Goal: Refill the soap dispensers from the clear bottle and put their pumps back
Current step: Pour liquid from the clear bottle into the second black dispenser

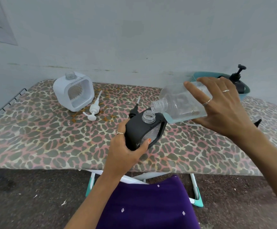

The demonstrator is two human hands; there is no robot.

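Observation:
My left hand [126, 149] grips the black soap dispenser [140, 129], tilted on the table with its clear open neck up. My right hand [220, 106] holds the clear bottle [180, 103] tipped sideways, its open mouth just above and right of the dispenser's neck; pale blue liquid lies along the bottle's lower side. A black pump [134, 109] lies on the table behind the black dispenser. The white soap dispenser [73, 92] stands open at the far left, with its white pump [93, 109] lying beside it.
A teal tub [245, 95] at the far right holds another black pump bottle [237, 80]. The table has a leopard-print cover [51, 138] and a wire rack [5, 104] at its left edge. The wall stands close behind. Purple cloth [147, 204] is below.

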